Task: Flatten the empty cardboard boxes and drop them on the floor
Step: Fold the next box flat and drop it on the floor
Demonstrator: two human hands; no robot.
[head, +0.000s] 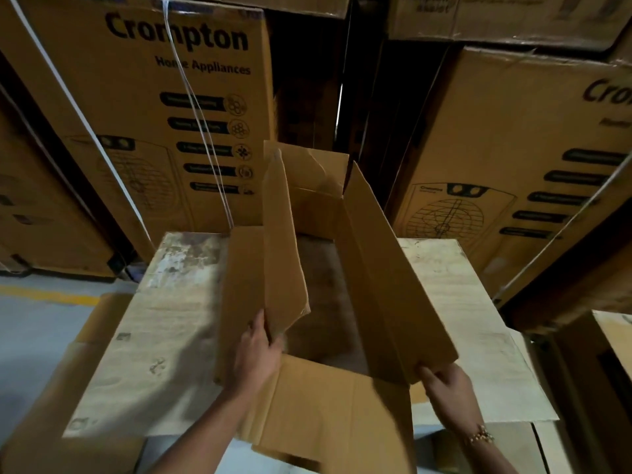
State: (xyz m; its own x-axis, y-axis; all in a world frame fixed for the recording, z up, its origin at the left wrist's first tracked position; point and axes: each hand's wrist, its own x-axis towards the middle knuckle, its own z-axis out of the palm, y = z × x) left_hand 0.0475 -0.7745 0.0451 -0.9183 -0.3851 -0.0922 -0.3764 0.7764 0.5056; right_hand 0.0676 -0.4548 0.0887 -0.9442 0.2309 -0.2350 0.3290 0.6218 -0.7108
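Cardboard box, plain brown, corrugated, rectangular (386,275), open at the top, sits in front of you on a pale, scuffed, stained flat top (171,319); board or card, cannot tell.

Its two long flaps stand up. The left flap (280,251) is creased and curls at its near corner. The short near flap (328,405) lies folded out flat towards you, and the far short flap is upright and dented.

Your left hand (256,354) pinches the near lower edge of the left flap, thumb on one face and fingers behind it. Your right hand (448,395) grips the near corner of the right flap with fingers curled under the edge. A beaded gold-coloured bracelet (480,437) is on that wrist.

Behind, tall brown printed cartons (154,114) are stacked close, one bound with thin white strapping (198,124). Smooth grey floor (34,330) with a yellow painted line (44,295) shows at left.
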